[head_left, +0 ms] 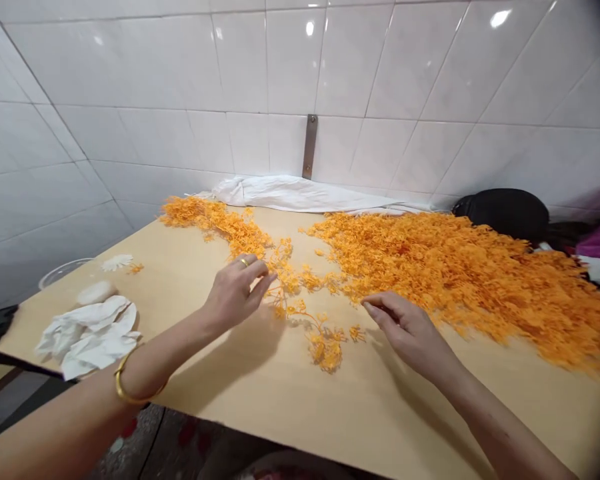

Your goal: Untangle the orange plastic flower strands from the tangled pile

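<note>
My left hand [240,287], with a ring and a gold bangle, is closed in a pinch on the thin stem of an orange plastic flower sprig [300,310]. The sprig's branches spread to the right of the fingers, and one cluster of its small blossoms [325,350] hangs toward the table's near side. My right hand [407,327] has thumb and forefinger pressed together at the edge of a large heap of orange plastic flowers [460,267]. Whatever sits between those fingertips is too small to make out. A loose orange blossom [357,333] is close to the right fingertips.
A smaller orange flower pile [205,217] trails along the table's [180,287] back left. On the left lie a crumpled white cloth [93,333], a whitish rounded object [96,292] and a white flower [117,263]. White fabric [290,193] lines the tiled wall; a black case [505,210] stands back right.
</note>
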The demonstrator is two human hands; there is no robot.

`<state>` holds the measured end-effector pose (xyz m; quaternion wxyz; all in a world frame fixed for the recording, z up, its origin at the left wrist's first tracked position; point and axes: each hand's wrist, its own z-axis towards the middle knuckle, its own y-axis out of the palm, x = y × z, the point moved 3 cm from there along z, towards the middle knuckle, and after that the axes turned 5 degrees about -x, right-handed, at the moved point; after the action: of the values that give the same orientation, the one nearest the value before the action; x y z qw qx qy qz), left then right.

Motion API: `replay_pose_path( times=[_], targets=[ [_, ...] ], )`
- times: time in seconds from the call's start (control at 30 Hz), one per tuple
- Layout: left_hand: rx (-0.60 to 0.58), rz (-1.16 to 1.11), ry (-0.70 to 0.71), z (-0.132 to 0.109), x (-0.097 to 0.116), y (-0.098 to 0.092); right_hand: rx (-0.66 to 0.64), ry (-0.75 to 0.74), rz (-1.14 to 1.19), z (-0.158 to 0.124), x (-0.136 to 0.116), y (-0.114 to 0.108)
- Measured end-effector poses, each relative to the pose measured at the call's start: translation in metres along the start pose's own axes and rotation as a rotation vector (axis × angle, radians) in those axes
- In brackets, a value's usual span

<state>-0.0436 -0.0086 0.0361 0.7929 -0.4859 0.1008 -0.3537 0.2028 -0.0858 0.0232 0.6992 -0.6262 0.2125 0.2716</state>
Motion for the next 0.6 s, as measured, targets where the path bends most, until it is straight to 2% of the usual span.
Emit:
replay_pose_path(
  times=[0.13,0.2,0.3,0.4,0.47,0.53,0.6],
  targets=[
    [-0.106,-0.085,0.239,-0.022,0.035,0.017,-0.162,-0.053,-0.084,-0.004,0.004,0.020],
    [-0.198,-0.047,0.301,-0.022,0.039,0.028,-0.185,-0.084,-0.170,-0.007,0.007,0.029],
    [-0.287,0.011,0.277,-0.017,0.033,0.039,-0.108,-0.074,-0.372,-0.010,0.015,0.032],
    [-0.258,0.012,0.253,-0.014,0.026,0.040,0.037,-0.050,-0.562,-0.010,0.019,0.025],
    [-0.198,-0.036,0.251,-0.018,0.027,0.035,0.101,-0.071,-0.579,-0.009,0.016,0.022],
    [-0.119,-0.122,0.212,-0.023,0.029,0.028,0.092,-0.120,-0.499,-0.009,0.008,0.025],
    [-0.059,-0.226,0.103,-0.029,0.031,0.020,-0.011,-0.182,-0.383,-0.008,-0.002,0.034]
  ],
)
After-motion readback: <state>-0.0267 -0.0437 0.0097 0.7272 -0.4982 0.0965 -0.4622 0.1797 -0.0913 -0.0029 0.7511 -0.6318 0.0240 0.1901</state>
